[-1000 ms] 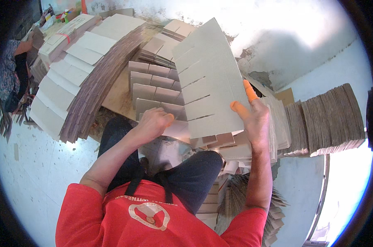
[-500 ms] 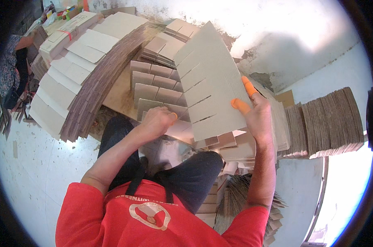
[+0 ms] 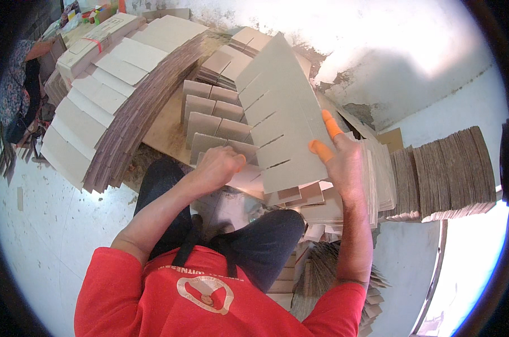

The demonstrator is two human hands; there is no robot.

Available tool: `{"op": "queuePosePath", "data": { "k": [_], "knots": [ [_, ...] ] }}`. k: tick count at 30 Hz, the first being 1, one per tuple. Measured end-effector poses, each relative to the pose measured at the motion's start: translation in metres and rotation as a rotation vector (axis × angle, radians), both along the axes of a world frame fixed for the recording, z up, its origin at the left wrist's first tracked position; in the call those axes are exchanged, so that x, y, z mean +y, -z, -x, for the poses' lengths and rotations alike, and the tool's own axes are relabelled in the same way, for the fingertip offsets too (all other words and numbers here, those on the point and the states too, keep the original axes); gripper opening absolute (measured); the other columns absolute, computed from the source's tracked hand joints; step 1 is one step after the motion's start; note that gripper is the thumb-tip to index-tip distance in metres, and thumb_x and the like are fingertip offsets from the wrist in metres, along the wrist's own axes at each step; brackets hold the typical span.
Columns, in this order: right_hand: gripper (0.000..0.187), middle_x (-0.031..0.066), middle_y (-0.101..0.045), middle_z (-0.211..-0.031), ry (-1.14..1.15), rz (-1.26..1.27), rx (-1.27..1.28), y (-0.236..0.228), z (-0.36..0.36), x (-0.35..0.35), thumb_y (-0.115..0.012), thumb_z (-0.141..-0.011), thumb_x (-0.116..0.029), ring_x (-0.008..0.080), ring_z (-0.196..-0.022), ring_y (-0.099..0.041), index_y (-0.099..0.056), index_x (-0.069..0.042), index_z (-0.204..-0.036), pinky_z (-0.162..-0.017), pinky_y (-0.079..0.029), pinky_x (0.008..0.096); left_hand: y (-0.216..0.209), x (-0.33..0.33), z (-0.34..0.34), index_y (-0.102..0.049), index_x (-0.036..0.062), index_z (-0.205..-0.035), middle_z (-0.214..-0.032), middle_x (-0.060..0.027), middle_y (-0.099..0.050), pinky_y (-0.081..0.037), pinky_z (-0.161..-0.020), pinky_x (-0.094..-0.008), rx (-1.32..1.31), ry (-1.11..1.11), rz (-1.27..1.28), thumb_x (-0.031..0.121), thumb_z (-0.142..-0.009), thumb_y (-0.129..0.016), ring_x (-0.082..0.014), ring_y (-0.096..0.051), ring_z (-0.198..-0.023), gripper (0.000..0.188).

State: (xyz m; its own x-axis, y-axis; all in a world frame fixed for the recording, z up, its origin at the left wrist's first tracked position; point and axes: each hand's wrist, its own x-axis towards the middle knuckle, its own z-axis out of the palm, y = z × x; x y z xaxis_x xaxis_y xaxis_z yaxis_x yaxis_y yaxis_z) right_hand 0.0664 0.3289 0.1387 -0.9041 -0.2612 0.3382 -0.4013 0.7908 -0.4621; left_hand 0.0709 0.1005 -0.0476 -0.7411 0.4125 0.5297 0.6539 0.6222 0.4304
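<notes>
Shifted slightly left, the card (image 3: 282,121) tilts beside the dividers (image 3: 203,122), its right edge pinched by the right hand (image 3: 345,164), thumb on top. The left hand (image 3: 216,168) curls against the dividers, grip unclear. Lettering (image 3: 204,268) and an emblem (image 3: 205,295) mark the red shirt (image 3: 117,292).

A large slotted cardboard sheet (image 3: 282,126), tilted up in the right hand (image 3: 343,164), blocks the way across from the left hand (image 3: 216,169). Beyond the left hand, upright cardboard dividers (image 3: 205,123) stand in close rows with slim gaps. A narrow lane over tan board (image 3: 163,130) separates them from a long fanned cardboard stack (image 3: 100,98). Thick cardboard piles (image 3: 454,175) obstruct the right side.
</notes>
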Motion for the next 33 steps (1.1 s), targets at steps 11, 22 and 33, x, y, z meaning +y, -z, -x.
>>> {"op": "queuePosePath", "data": {
  "k": [11,22,33],
  "knots": [
    [0.058,0.0237,-0.066,-0.110,-0.079,0.056,0.094,0.003,-0.008,0.007,-0.073,-0.079,0.000,0.0166,-0.085,-0.067,-0.052,-0.001,-0.134,-0.074,-0.052,0.0304,0.000,0.000,-0.001,-0.060,0.0076,-0.080,-0.069,-0.0069,-0.062,-0.049,-0.059,-0.0411,-0.016,-0.001,-0.023,0.007,-0.071,-0.064,-0.0296,-0.061,-0.070,0.010],
    [0.063,0.0252,-0.066,-0.090,-0.039,-0.018,0.164,0.019,-0.010,0.001,-0.073,-0.081,-0.005,0.0136,-0.071,-0.059,-0.048,-0.005,-0.138,-0.070,-0.051,0.0324,0.002,0.001,0.000,-0.061,0.0063,-0.084,-0.067,-0.0096,-0.058,-0.048,-0.060,-0.0418,0.002,-0.002,-0.059,0.006,-0.070,-0.064,-0.0312,-0.060,-0.069,0.014],
    [0.062,0.0188,-0.057,-0.131,-0.004,-0.045,-0.090,0.025,-0.014,-0.003,-0.074,-0.080,-0.007,0.0202,-0.115,-0.059,-0.049,-0.002,-0.136,-0.095,-0.046,0.0321,0.002,0.000,-0.004,-0.061,0.0063,-0.083,-0.069,-0.0116,-0.059,-0.048,-0.059,-0.0423,0.019,0.038,-0.066,0.006,-0.071,-0.063,-0.0322,-0.060,-0.069,0.012]
  ]
}}
